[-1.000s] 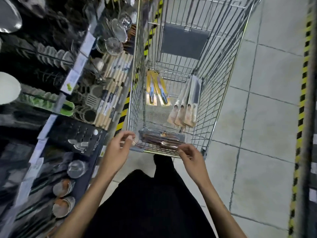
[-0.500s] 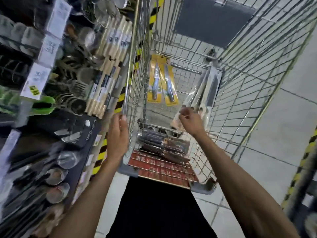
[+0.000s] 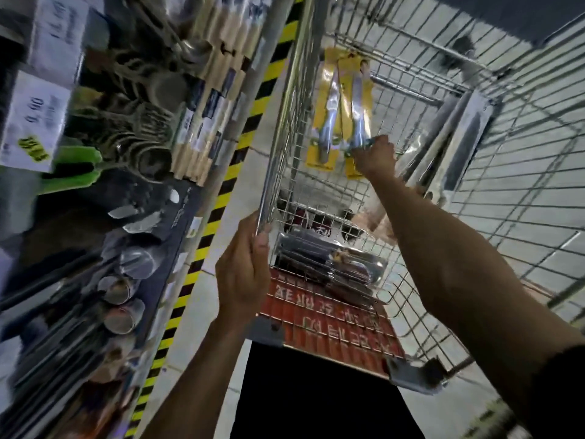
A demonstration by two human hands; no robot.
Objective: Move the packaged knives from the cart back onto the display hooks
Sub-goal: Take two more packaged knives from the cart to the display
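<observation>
1. Nearest the camera, the left hand (image 3: pixel 243 274) grips the near left corner of the cart (image 3: pixel 278 147). Its fingers (image 3: pixel 262 245) are pressed together and curled over the top wire. In all likelihood this grip steadies the cart while the other arm reaches in.

2. Just beyond that corner, a red panel (image 3: pixel 332 315) lies flat against the wire. On it rests a stack of clear knife packs (image 3: pixel 329 264), lying crosswise and not touched by either hand.

3. Farther in, the right hand (image 3: pixel 375 156) reaches down the middle of the cart. Its fingers are curled closed on the lower end of a yellow knife pack (image 3: pixel 357 99). The thumb is hidden, so the exact pinch cannot be told. Gripping the low end leaves the hang-hole end free, which suits hooking the pack later.

4. A second yellow knife pack (image 3: pixel 327 99) lies just beside the first, towards the left wall, untouched.

5. Against the right wall lean grey knife packs (image 3: pixel 465 134), standing on end and supported by the wire.

6. All packaged knives visible are inside the cart; none has been hung yet.

7. The display rack (image 3: pixel 142 122) runs along the left side of the cart, beyond a hazard stripe (image 3: pixel 221 198). It carries hanging utensils and wooden-handled items (image 3: pixel 202 115). Blur prevents identifying a free hook.
</observation>
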